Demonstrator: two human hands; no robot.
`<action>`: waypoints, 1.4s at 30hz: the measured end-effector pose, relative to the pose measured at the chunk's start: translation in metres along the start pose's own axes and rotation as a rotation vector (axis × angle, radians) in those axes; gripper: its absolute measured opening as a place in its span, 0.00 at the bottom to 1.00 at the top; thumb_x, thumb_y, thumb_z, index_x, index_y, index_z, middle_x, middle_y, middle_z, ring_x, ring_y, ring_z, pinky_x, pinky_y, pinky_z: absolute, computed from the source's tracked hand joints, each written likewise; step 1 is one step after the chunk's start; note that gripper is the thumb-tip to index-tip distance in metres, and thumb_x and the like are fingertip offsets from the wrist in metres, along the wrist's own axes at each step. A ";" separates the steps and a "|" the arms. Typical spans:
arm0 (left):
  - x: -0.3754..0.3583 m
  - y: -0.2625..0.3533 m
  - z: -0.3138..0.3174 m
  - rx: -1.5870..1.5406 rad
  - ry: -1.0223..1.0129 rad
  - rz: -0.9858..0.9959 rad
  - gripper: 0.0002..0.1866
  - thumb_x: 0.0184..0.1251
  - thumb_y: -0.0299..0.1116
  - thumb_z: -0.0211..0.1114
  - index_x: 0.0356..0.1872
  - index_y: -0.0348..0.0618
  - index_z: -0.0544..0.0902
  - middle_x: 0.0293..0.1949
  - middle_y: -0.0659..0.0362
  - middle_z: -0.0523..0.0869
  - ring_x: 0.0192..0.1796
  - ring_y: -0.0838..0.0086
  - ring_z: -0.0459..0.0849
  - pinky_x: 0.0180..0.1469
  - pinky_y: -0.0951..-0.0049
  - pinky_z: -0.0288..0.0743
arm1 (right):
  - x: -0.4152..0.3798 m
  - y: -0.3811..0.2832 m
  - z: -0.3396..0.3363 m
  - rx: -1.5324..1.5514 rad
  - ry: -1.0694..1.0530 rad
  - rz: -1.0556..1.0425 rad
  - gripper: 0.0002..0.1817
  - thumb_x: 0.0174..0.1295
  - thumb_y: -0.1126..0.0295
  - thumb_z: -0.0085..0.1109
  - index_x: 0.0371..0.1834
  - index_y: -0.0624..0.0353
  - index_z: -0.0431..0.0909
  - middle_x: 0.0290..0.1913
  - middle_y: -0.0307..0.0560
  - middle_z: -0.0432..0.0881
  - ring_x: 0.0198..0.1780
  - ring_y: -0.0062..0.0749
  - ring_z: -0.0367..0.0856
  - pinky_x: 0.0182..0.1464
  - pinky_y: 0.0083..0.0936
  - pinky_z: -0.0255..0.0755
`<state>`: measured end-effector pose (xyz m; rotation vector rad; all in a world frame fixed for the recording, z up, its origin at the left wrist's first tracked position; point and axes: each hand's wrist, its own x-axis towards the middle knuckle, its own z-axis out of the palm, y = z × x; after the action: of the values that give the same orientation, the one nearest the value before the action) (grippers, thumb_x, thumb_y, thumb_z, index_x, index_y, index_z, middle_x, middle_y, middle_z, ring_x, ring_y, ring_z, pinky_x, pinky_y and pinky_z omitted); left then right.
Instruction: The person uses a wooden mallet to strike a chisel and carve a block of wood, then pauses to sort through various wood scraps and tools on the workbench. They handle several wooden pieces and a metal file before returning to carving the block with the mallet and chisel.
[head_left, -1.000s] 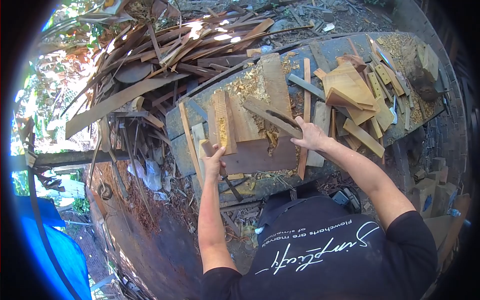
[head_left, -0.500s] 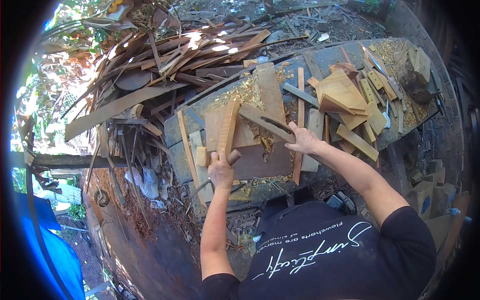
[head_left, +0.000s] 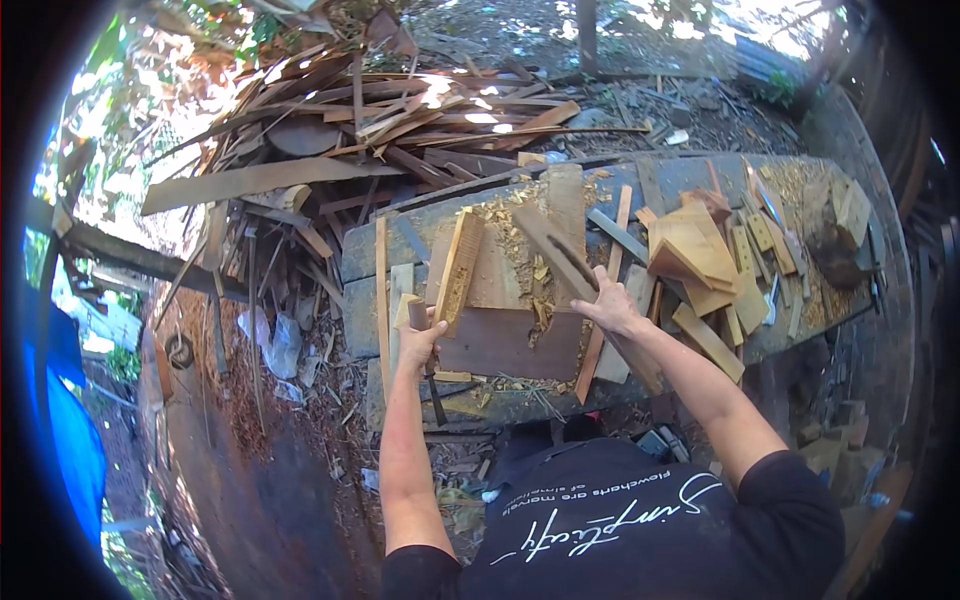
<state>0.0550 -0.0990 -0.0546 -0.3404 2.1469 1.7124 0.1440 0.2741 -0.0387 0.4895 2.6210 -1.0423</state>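
Observation:
My left hand (head_left: 418,342) is closed around a chisel (head_left: 437,402), whose wooden handle points away from me and whose blade points toward me. The same hand pinches the near end of a light wooden block (head_left: 460,275) with a rough, chipped cut in its face. My right hand (head_left: 612,308) grips a brownish wooden piece (head_left: 553,246) with a long dark slot, slanting across the bench. Between the two lies a flat board (head_left: 510,343) scattered with wood chips. A small wood block (head_left: 404,308) sits just beside my left hand.
The worn workbench (head_left: 358,262) carries shavings and narrow strips. Several offcuts (head_left: 700,245) and drilled strips are heaped on its right, near a log chunk (head_left: 832,240). Behind stands a large pile of scrap wood (head_left: 400,120). Plastic bags (head_left: 285,340) lie at the left.
The light block has turned, bringing its rough cut into view. The chisel in my left hand has swung from sideways to pointing toward me. The slotted piece slants more steeply, and my view has tilted up.

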 end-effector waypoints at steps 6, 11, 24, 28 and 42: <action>0.013 -0.005 -0.014 -0.099 -0.188 -0.147 0.25 0.62 0.28 0.74 0.61 0.41 0.81 0.36 0.63 0.86 0.20 0.83 0.74 0.21 0.80 0.70 | 0.043 -0.026 -0.007 -0.110 0.138 -0.147 0.38 0.60 0.53 0.67 0.64 0.63 0.59 0.58 0.71 0.74 0.62 0.67 0.74 0.63 0.53 0.70; 0.018 -0.019 -0.010 -0.112 -0.143 -0.130 0.28 0.63 0.28 0.73 0.65 0.42 0.78 0.37 0.62 0.85 0.20 0.82 0.74 0.22 0.78 0.70 | 0.061 -0.020 0.006 -0.332 0.090 -0.055 0.41 0.62 0.54 0.65 0.71 0.62 0.56 0.68 0.67 0.63 0.70 0.66 0.63 0.66 0.57 0.67; 0.018 -0.026 -0.027 -0.085 0.074 -0.086 0.25 0.62 0.31 0.74 0.61 0.41 0.80 0.42 0.59 0.85 0.21 0.79 0.76 0.21 0.75 0.72 | -0.150 -0.209 -0.346 -0.191 0.622 -0.986 0.23 0.70 0.53 0.56 0.53 0.64 0.79 0.55 0.56 0.80 0.55 0.42 0.81 0.59 0.38 0.73; 0.003 -0.022 -0.039 -0.015 0.117 -0.022 0.25 0.62 0.33 0.75 0.61 0.44 0.81 0.37 0.59 0.85 0.19 0.80 0.73 0.21 0.77 0.69 | -0.190 -0.180 -0.362 -0.462 0.673 -0.826 0.23 0.70 0.53 0.56 0.53 0.64 0.79 0.55 0.56 0.80 0.55 0.43 0.81 0.59 0.38 0.73; -0.094 -0.041 -0.092 0.009 0.298 -0.048 0.24 0.58 0.31 0.76 0.57 0.43 0.82 0.36 0.61 0.84 0.18 0.79 0.74 0.20 0.77 0.70 | -0.228 -0.140 -0.340 -0.486 0.663 -0.794 0.23 0.70 0.53 0.56 0.53 0.63 0.80 0.54 0.57 0.80 0.55 0.43 0.81 0.59 0.40 0.73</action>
<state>0.1435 -0.2020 -0.0325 -0.6772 2.3282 1.7155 0.2487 0.3699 0.3699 -0.4452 3.6317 -0.3580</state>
